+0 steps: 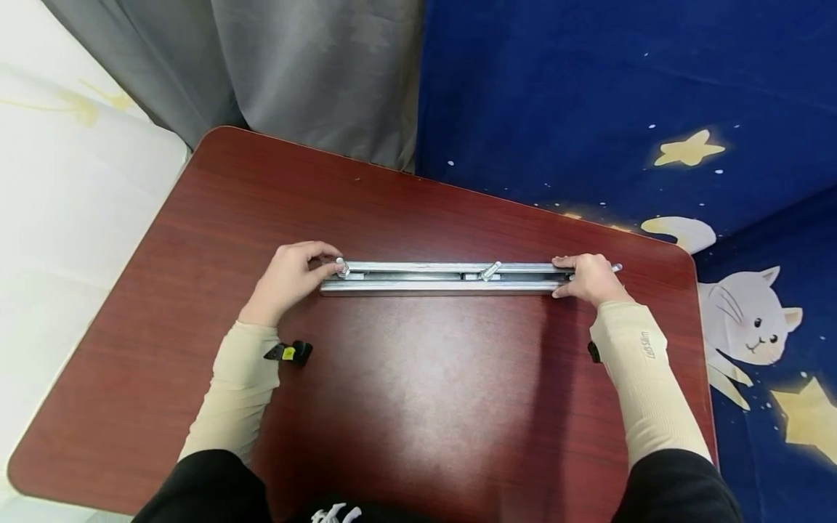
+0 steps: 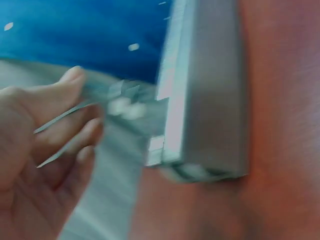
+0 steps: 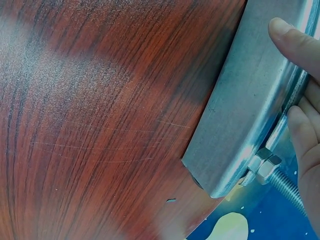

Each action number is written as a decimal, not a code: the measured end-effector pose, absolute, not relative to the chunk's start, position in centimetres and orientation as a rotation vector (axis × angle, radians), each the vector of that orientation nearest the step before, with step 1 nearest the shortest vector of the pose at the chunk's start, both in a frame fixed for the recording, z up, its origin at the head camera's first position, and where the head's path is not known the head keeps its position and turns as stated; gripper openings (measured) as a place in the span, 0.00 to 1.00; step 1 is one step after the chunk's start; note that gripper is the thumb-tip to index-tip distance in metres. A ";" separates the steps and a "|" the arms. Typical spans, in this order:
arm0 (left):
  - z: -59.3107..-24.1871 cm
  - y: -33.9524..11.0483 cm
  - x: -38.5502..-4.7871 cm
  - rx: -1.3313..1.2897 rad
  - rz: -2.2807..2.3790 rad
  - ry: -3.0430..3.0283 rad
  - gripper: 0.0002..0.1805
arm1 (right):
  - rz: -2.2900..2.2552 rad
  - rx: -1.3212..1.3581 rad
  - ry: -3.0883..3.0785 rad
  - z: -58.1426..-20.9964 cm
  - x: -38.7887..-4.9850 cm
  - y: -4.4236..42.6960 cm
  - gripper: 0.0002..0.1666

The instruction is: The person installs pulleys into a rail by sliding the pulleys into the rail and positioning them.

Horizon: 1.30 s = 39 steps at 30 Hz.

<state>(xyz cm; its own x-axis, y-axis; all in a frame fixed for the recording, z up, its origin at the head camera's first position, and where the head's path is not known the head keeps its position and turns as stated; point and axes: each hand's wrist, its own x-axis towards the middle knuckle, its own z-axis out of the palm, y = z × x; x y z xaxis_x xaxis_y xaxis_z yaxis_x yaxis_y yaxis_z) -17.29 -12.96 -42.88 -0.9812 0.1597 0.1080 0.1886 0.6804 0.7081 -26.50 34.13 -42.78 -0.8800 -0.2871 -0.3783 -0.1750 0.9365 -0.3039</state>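
A slotted steel strut channel (image 1: 418, 288) lies across the table, slot upward. Bolts with nuts stand in its slot: one bolt (image 1: 341, 268) at the left end, a tilted bolt (image 1: 490, 271) right of the middle, and a threaded bolt (image 3: 287, 190) with a hex nut (image 3: 265, 164) at the right end. My left hand (image 1: 292, 280) is at the left-end bolt, thumb and fingers spread around it. The left wrist view is blurred, with a gap between fingertips and bolt. My right hand (image 1: 591, 278) grips the channel near its right end, thumb on the near side, fingers across.
The channel rests on a reddish-brown wooden table (image 1: 418, 378) with rounded corners. Behind it hang a grey curtain (image 1: 320, 73) and a blue curtain (image 1: 556, 94) with stars and a cat. A white surface (image 1: 59, 218) lies to the left.
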 end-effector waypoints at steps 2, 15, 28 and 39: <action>-42.2 -13.3 -17.7 -0.329 -1.240 -2.902 0.08 | -0.366 -0.332 2.664 -42.9 -26.5 34.1 0.40; -42.0 -13.3 -18.3 -0.464 -1.151 -2.916 0.06 | -0.381 -0.342 2.664 -43.5 -26.8 33.6 0.40; -42.1 -12.7 -18.2 -0.478 -1.121 -2.935 0.06 | -0.388 -0.342 2.662 -43.6 -26.3 33.6 0.40; -43.3 -11.6 -18.0 -0.396 -1.197 -2.973 0.17 | -0.371 -0.365 2.685 -44.6 -26.7 33.8 0.38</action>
<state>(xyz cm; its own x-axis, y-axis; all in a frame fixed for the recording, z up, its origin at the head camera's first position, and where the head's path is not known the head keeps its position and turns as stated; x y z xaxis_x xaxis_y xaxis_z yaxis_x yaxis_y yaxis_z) -18.04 -11.57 -43.33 -0.9661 0.2580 0.0102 0.1931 0.6956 0.6920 -26.69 33.83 -44.56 -0.8843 -0.3049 -0.3536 -0.1975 0.9305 -0.3084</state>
